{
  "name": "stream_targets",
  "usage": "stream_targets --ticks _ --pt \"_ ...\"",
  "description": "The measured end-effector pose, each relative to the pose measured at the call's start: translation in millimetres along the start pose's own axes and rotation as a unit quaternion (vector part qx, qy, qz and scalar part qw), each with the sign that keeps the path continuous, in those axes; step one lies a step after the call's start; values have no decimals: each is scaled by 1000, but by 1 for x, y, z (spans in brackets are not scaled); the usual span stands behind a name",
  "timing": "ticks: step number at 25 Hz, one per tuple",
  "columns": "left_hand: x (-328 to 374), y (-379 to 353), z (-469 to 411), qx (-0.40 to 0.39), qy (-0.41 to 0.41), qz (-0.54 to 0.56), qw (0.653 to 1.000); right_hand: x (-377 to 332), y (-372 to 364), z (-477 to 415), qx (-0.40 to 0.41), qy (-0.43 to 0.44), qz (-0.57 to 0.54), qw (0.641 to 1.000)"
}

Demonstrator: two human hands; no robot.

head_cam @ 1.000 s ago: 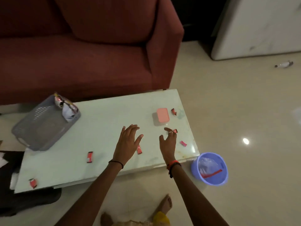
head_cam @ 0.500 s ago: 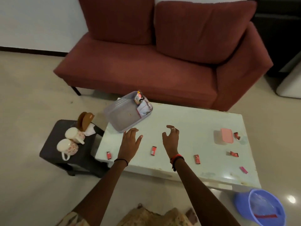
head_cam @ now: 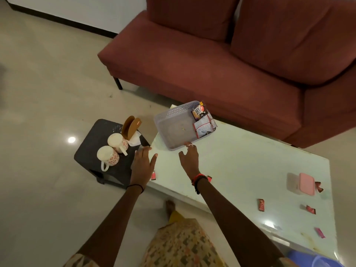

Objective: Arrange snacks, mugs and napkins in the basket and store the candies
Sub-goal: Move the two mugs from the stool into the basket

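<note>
Both hands have travelled leftward along the counter [head_cam: 240, 160] since the earlier frame, away from the scattered candies [head_cam: 261, 204] and toward the basket [head_cam: 174, 143]; the right hand [head_cam: 189, 160] now has its fingertips at the basket's near rim, though whether they touch it I cannot tell; its grip is loose, fingers lightly bent, thumb spread, holding nothing. The left hand [head_cam: 142, 162] hovers over the counter's left end, its grip flat with straight fingers and empty.

The grey basket sits at the counter's far left corner, with snack packets [head_cam: 202, 120] standing at its right end; one candy lies just beside each wrist, the others lie well apart toward the right, near a pink-lidded container [head_cam: 306, 183]. Two mugs [head_cam: 117, 140] stand on a dark stool [head_cam: 90, 149] beside the counter; behind them a brown napkin holder [head_cam: 131, 126] stands over white napkins [head_cam: 134, 141]; a red sofa [head_cam: 212, 60] lies beyond.
</note>
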State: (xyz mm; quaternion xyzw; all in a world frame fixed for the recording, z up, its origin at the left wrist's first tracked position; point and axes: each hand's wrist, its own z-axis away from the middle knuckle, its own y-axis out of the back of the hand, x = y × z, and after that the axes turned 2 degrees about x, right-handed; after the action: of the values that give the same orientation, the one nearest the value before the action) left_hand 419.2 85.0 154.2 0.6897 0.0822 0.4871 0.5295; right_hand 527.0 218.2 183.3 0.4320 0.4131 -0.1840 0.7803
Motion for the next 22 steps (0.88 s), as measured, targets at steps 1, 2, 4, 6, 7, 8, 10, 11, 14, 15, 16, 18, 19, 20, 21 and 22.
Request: stream_targets --ticks 1,2,4,6,7,8,10,11,14,15,16,18,19,20,21,22 --pt "-10 0 -6 2 5 6 1000 -3 -11 -7 -8 4 2 1000" --pt "-19 0 -12 4 9 12 1000 -5 -23 -13 -18 6 3 1000" --pt "-39 -1 -31 10 25 16 1000 -8 -49 -31 -40 -3 1 999" --pt "-57 0 -47 28 52 11 998 -11 -73 -48 -67 -17 -4 998" --pt "-66 2 -55 36 63 -3 997 -13 -84 -55 -80 -24 -6 997" --pt "-76 4 -62 39 79 -22 996 -16 -94 -62 -95 -30 -5 995" --pt "-98 8 -76 46 113 -59 991 -24 -116 -78 -134 -24 9 991" --pt "-109 10 -82 45 132 -71 988 -29 -127 -85 -153 -18 20 988" --pt "-141 18 -95 24 182 -95 978 -45 -158 -104 -198 -4 44 979" --pt "-153 19 -98 14 191 -111 975 -51 -171 -110 -215 -7 45 976" --pt "-163 20 -100 5 198 -130 971 -55 -183 -115 -234 -9 47 971" --pt "-182 18 -102 -25 220 -163 961 -62 -208 -124 -271 1 68 960" --pt "-190 16 -103 -41 233 -172 956 -64 -220 -128 -286 15 89 954" --pt "-200 13 -103 -56 246 -172 952 -66 -233 -132 -301 32 113 946" --pt "-208 10 -104 -68 259 -164 949 -67 -244 -135 -313 48 136 939" --pt "-217 7 -105 -78 265 -152 949 -69 -255 -137 -321 64 155 932"
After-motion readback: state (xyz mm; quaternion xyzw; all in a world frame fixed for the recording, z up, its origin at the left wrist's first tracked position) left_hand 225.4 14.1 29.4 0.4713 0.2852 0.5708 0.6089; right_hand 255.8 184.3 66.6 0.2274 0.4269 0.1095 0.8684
